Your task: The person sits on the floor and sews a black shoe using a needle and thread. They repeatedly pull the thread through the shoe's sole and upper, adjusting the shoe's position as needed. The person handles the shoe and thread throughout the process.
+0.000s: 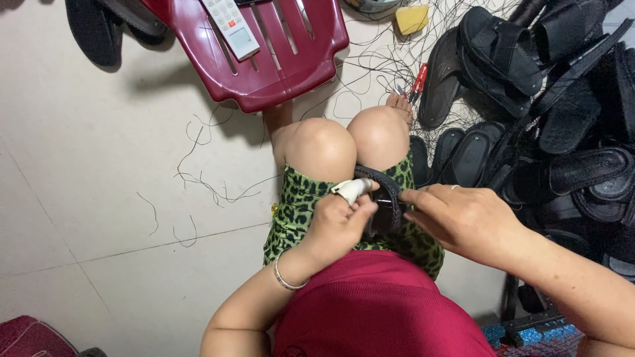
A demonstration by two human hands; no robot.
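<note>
A black sandal [386, 199] lies across my lap, on green leopard-print shorts, just below my knees. My left hand [337, 221], with a white wrap on one finger and a thin silver bangle on the wrist, grips the sandal's left side. My right hand [463, 218] holds its right side, with the fingers pressed on the strap and a ring on one finger. Part of the sandal is hidden between the two hands.
A heap of black sandals [542, 99] fills the right side. A dark red plastic stool [264, 53] with a white remote control [231, 26] stands ahead. Loose black threads [205, 178], red-handled snips [418, 80] and a yellow block [411, 18] lie on the pale tiled floor.
</note>
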